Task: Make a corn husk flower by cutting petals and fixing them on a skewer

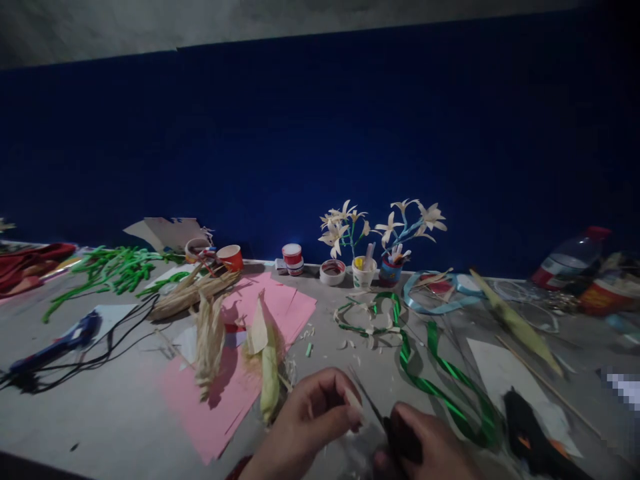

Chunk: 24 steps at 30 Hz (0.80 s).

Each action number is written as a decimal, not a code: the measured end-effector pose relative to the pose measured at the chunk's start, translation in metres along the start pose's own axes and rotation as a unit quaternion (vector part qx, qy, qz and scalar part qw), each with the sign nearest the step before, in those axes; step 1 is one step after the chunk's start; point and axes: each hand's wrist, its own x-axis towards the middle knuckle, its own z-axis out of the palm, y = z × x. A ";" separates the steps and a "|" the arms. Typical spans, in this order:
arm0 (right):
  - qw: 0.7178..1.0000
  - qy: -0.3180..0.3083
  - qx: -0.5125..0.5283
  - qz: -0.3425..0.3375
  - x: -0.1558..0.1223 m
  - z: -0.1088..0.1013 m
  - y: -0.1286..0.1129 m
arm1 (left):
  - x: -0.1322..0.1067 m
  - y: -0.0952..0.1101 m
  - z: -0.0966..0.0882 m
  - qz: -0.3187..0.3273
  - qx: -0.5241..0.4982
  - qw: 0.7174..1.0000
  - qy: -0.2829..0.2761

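Husk piece (356, 402) beside scissors (373, 407)
Our left hand (310, 417) pinches it, left of the blades; our right hand (430, 443) clamps the handles

It is dim. Soft light falls just in front of the paper flowers (345, 227). Far from them, edges go dark, bent and blurry.

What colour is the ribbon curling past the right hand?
Shiny green, in the head view: the ribbon lies by the right hand, which holds scissors.
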 end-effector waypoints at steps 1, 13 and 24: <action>0.999 0.009 -0.052 -0.003 0.003 0.002 0.002 | -0.001 -0.005 -0.001 -0.001 -0.007 1.000 0.005; 0.969 0.035 -0.243 -0.004 0.016 0.012 0.009 | 0.003 -0.047 -0.008 -0.013 -0.071 0.997 0.015; 0.976 0.024 -0.217 -0.013 0.016 -0.004 0.000 | 0.004 -0.040 0.004 -0.028 -0.101 0.994 0.033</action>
